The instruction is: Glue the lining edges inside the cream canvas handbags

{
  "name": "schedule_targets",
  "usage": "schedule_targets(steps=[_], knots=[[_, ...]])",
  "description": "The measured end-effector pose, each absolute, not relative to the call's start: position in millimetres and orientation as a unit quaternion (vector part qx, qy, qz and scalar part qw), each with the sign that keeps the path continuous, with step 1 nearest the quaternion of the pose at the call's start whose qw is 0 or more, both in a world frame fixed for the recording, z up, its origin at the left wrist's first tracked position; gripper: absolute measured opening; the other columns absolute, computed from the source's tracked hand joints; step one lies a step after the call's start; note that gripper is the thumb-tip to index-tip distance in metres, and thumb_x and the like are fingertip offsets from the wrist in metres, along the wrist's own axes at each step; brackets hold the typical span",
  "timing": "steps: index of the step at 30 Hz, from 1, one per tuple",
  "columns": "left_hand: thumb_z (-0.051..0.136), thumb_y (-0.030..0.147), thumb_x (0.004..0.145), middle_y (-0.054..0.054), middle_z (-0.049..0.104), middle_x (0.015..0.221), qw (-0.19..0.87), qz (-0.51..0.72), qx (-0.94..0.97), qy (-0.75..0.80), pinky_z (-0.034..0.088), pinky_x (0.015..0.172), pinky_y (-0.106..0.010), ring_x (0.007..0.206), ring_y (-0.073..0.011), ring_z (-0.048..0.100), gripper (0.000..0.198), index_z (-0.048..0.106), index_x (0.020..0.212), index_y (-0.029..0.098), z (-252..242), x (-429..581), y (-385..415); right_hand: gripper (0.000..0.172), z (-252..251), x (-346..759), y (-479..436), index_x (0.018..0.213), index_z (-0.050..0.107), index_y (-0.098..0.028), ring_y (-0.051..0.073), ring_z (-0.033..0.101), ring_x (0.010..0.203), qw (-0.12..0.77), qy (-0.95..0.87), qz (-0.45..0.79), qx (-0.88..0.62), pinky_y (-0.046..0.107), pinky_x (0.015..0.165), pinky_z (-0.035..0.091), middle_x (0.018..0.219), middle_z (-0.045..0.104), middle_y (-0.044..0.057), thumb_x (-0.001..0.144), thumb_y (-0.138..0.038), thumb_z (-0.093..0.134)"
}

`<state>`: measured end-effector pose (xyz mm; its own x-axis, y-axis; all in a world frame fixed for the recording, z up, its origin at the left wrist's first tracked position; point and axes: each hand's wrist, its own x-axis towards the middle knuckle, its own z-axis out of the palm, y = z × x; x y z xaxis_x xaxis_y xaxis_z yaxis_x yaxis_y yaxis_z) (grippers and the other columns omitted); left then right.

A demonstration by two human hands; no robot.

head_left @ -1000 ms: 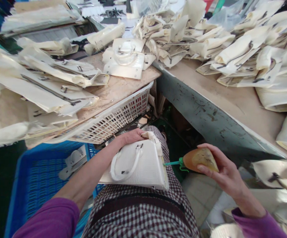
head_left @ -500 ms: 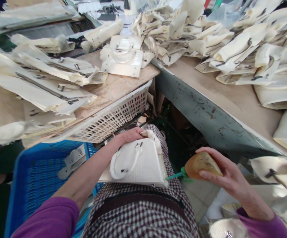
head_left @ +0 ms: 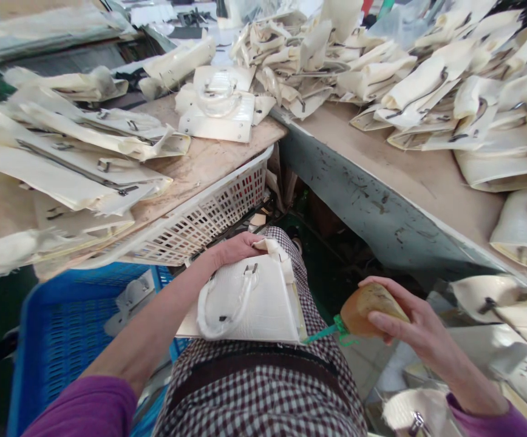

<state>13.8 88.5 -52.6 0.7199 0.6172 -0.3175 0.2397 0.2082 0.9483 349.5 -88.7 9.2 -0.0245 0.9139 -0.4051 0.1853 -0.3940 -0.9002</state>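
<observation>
Amber in colour, a bottle (head_left: pixel 373 308) sits in our right hand (head_left: pixel 416 326), thumb on the near face and fingers wrapped round the far side. Its green nozzle (head_left: pixel 323 333) slants down and left, with the tip by the lower right corner of a white bag (head_left: pixel 268 306); we cannot tell whether the 2 touch. Our left hand (head_left: pixel 240 247) holds that bag at its far edge, fingertips tucked out of sight beside a fold. The bag lies on our lap, over checked cloth (head_left: pixel 268 388), 1 looped handle (head_left: pixel 203 315) facing up. Left of our lap stands a blue basket (head_left: pixel 67 321) with pale pieces (head_left: pixel 131 300) inside. Ahead, a white basket (head_left: pixel 200 226) sits under the edge of the left table (head_left: pixel 218 161), which carries zippered cream pieces (head_left: pixel 58 164). Across the gap, the right table (head_left: pixel 409 188) bears a cream heap (head_left: pixel 431 91).
</observation>
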Motion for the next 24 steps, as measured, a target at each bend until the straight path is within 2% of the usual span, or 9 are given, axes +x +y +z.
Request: schedule_targets(steps=[4,7,10,16,20,24], knots=[[0.071,0.024,0.083,-0.006,0.075,0.092,0.599,0.164,0.730,0.284,0.051,0.087,-0.029,0.088,-0.0177,0.065,0.013,0.079,0.077,0.016,-17,5,81,0.051,7,351,-102,0.118,0.067,-0.025,0.021,0.058,0.064,0.381,-0.376,0.589,-0.605,0.024,0.043,0.050,0.088,0.068,0.003,0.078,-0.050,0.086],[0.060,0.017,0.091,-0.008,0.075,0.095,0.509,0.178,0.805,0.247,0.051,0.084,-0.027,0.089,-0.0172,0.067,0.021,0.078,0.079,0.015,12,-7,66,0.045,5,354,-111,0.118,0.069,-0.025,0.021,0.056,0.060,0.445,-0.343,0.570,-0.600,0.025,0.041,0.048,0.086,0.066,0.003,0.082,-0.049,0.082],[0.051,0.008,0.091,-0.008,0.074,0.099,0.461,0.188,0.823,0.272,0.052,0.083,-0.025,0.092,-0.0169,0.069,0.028,0.077,0.083,0.015,33,-16,47,0.042,2,357,-122,0.118,0.069,-0.026,0.023,0.056,0.062,0.476,-0.336,0.527,-0.618,0.028,0.041,0.049,0.089,0.067,0.005,0.084,-0.048,0.080],[0.044,0.005,0.089,-0.006,0.074,0.099,0.373,0.196,0.847,0.324,0.052,0.082,-0.023,0.093,-0.0154,0.070,0.032,0.073,0.081,0.015,28,-13,24,0.054,6,346,-147,0.124,0.064,-0.026,0.025,0.062,0.068,0.425,-0.359,0.445,-0.702,0.029,0.049,0.055,0.097,0.069,0.006,0.081,-0.052,0.083],[0.044,0.004,0.085,-0.005,0.076,0.101,0.339,0.210,0.848,0.349,0.053,0.083,-0.022,0.095,-0.0153,0.071,0.032,0.073,0.082,0.017,17,-11,19,0.054,17,326,-156,0.121,0.065,-0.027,0.027,0.067,0.083,0.393,-0.374,0.390,-0.744,0.026,0.057,0.055,0.101,0.070,0.004,0.079,-0.056,0.082],[0.045,0.003,0.084,-0.006,0.076,0.102,0.326,0.220,0.851,0.349,0.054,0.084,-0.023,0.097,-0.0162,0.072,0.031,0.073,0.084,0.016,20,-15,12,0.056,11,320,-159,0.121,0.064,-0.027,0.029,0.068,0.090,0.379,-0.371,0.400,-0.748,0.027,0.054,0.055,0.105,0.071,0.005,0.078,-0.059,0.081]])
